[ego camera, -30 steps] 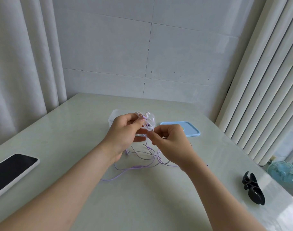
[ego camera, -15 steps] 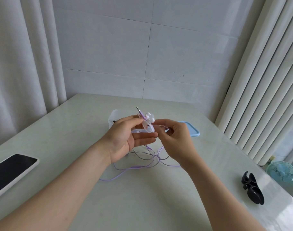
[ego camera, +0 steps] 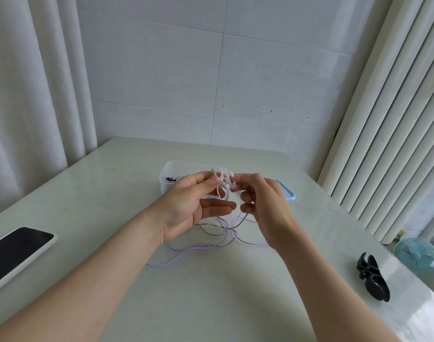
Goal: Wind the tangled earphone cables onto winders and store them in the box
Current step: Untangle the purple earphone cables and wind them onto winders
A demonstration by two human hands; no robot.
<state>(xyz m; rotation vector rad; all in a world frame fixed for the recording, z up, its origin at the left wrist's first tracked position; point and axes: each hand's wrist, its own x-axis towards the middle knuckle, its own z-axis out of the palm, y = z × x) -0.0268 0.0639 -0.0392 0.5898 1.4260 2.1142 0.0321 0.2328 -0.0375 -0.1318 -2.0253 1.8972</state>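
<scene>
Home: curtains (ego camera: 33, 95), tiled wall (ego camera: 211, 70), fan (ego camera: 417, 253).

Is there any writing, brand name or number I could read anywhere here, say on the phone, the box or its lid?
None: no text can be read in this view.
The phone has a dark, blank screen.
The clear box, blue lid, white winder, black winder and purple earphone cable show no print.
</scene>
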